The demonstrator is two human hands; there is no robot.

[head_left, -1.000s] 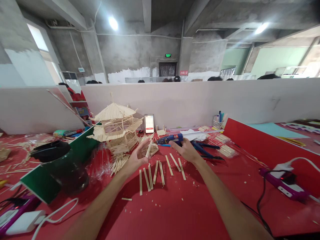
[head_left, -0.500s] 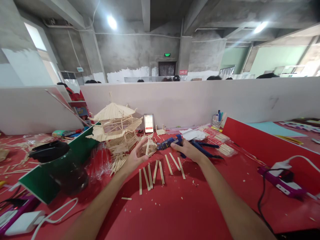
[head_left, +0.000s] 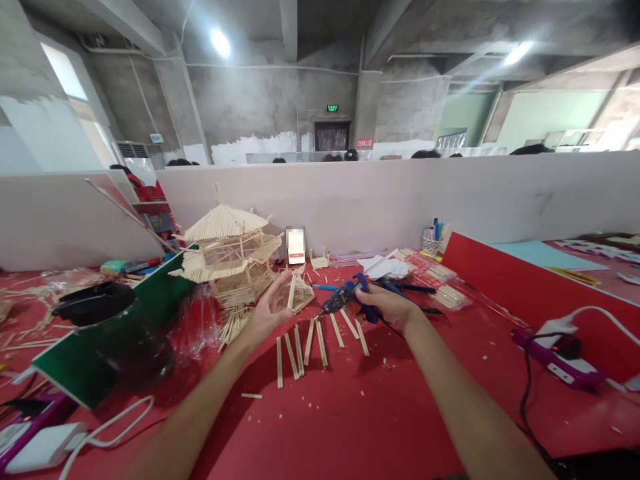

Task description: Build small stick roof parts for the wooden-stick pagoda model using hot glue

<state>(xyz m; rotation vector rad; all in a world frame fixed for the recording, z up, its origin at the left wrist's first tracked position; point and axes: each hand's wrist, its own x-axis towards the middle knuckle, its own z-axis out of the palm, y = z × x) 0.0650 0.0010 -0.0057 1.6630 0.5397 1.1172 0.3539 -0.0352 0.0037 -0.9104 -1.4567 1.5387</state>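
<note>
My left hand (head_left: 267, 312) pinches a short pale wooden stick (head_left: 292, 292), which stands nearly upright between thumb and fingers. Behind that hand lies a small openwork piece of sticks (head_left: 303, 294), partly covered. My right hand (head_left: 389, 305) is wrapped round a blue hot glue gun (head_left: 341, 298). The gun's nozzle points down and left, close above the top ends of several stick pieces (head_left: 321, 343) laid out on the red tabletop (head_left: 350, 427). Left of my left hand stands a tiered pagoda model (head_left: 227, 250) made of sticks.
A dark lidded jug (head_left: 125, 340) stands at left by a green divider (head_left: 65, 363). Behind the gun lie pliers (head_left: 407, 293) and bagged sticks (head_left: 440, 283). A phone (head_left: 296, 245) leans at the back. A power strip (head_left: 560, 363) with cords sits right.
The glue gun has swung its nozzle downward and toward me, over the laid-out sticks. A blue pen-like stick behind it has come into view. My left hand keeps its stick, barely moved.
</note>
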